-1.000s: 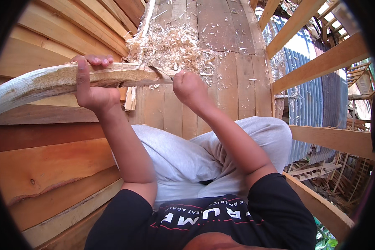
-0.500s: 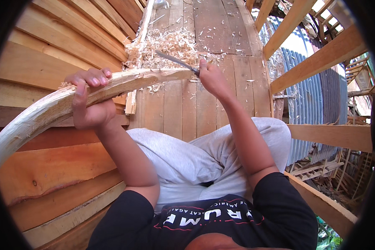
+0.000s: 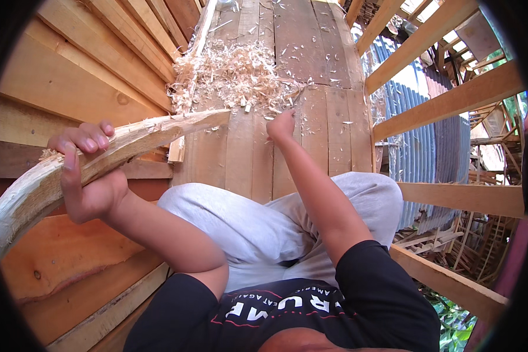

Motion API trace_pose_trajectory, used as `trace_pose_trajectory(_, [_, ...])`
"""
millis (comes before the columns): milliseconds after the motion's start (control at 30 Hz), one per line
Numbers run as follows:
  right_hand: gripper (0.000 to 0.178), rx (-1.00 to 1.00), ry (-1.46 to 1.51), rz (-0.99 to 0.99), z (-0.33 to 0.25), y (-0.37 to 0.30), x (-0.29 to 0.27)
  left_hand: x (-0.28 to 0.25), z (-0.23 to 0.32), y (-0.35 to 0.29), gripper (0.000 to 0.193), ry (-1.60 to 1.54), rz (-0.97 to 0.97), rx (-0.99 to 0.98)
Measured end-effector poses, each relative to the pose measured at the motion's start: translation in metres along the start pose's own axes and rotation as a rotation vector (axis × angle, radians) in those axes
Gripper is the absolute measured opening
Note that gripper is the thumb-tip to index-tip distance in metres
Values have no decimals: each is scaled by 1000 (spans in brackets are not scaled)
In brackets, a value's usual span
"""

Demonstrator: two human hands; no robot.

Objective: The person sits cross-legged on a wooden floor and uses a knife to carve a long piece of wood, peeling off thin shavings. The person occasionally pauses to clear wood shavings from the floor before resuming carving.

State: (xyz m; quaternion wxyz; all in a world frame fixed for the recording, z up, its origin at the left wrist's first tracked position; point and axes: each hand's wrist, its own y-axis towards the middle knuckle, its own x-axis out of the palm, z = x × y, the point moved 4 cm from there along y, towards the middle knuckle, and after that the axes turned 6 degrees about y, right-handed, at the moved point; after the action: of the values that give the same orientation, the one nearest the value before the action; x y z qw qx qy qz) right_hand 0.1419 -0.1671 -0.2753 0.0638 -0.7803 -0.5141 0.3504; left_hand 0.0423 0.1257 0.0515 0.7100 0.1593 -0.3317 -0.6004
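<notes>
Following from a distance, I am watching the left hand (image 3: pixel 94 196) clasping the pale curved piece of wood (image 3: pixel 135 141), thumb lying along the near side and fingers wrapping over the far side; both are now sitting further left and closer to the body than half a second ago. The wood is crossing in front of the wooden boards (image 3: pixel 70 252), its tapered tip reaching out over the plank floor (image 3: pixel 240 152). Just beyond that tip, a heap of curled shavings (image 3: pixel 240 70) is lying on the planks. Further right, the right hand (image 3: pixel 281 126) is hovering apart from the wood, having just come away from its tip; its fingers are curling tightly together, most likely around the knife (image 3: pixel 300 92), which is showing only as a faint sliver past the knuckles. I am reading this as a break in the cutting, since no blade is touching the worked end. At the far right, wooden rails (image 3: pixel 452 101) are standing before blue corrugated sheets (image 3: pixel 413 152). As for writing, the black T-shirt (image 3: pixel 369 299) is carrying white lettering and red wavy lines, which I am leaving uncopied; I am finding no readable label elsewhere.
</notes>
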Motion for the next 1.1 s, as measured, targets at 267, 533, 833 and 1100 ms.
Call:
trace_pose_trajectory(267, [64, -266, -74, -395, -79, -39, 69, -21, 22, -6, 15, 46, 7, 47])
trace_pose_trajectory(533, [50, -882, -492, 114, -114, -55, 28, -37, 25, -7, 15, 12, 5, 43])
trace_pose_trajectory(833, [52, -607, -422, 376, -81, 17, -45, -46, 17, -6, 19, -34, -61, -3])
trace_pose_trajectory(1100, [38, -381, -293, 182, -61, 83, 12, -32, 3, -1, 16, -48, -93, -59])
